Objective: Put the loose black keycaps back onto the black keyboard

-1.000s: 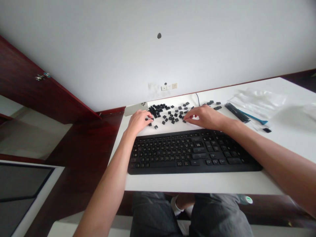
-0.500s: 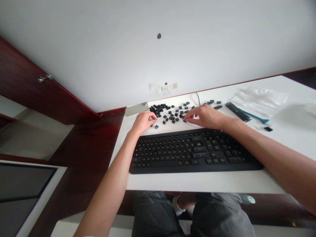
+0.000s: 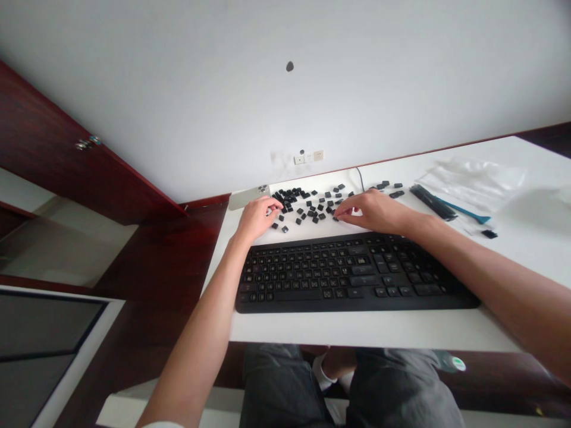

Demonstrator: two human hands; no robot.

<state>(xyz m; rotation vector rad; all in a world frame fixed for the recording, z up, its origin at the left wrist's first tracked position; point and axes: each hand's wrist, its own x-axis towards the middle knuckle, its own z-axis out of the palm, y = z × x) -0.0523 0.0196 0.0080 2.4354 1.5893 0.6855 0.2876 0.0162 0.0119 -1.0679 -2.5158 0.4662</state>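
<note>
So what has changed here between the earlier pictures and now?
The left hand has moved slightly forward and to the right, to the near edge of the dense cluster of loose keycaps; whether it took hold of or let go of one, I can't tell. The right hand, keyboard and phone stayed put.

R forearm (image 3: 491,276) partly hides kbd (image 3: 297,295) (keycaps (image 3: 322,216) too sm. to read).
</note>
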